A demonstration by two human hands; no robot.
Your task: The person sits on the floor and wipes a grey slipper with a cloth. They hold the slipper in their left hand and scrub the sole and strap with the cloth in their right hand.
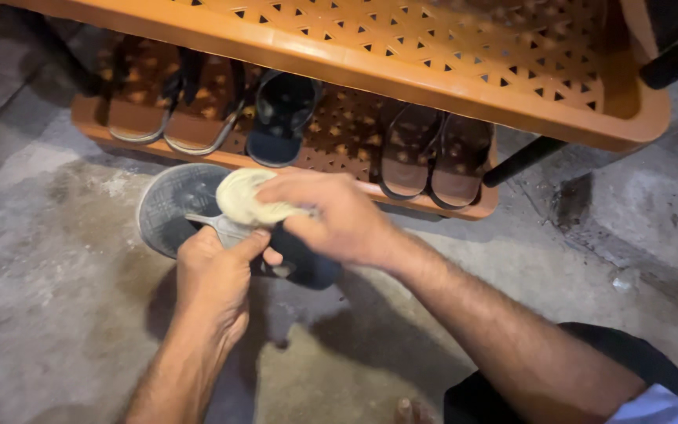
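A dark grey flip-flop sandal is held above the concrete floor, its sole facing up at the left. My left hand grips the sandal by its strap from below. My right hand presses a pale yellowish cloth against the sandal's upper side. The sandal's heel end is mostly hidden under my right hand.
An orange plastic shoe rack stands just beyond. Its lower shelf holds a brown sandal pair, a single dark blue sandal and another brown pair. Stained concrete floor lies all around. A toe shows at the bottom edge.
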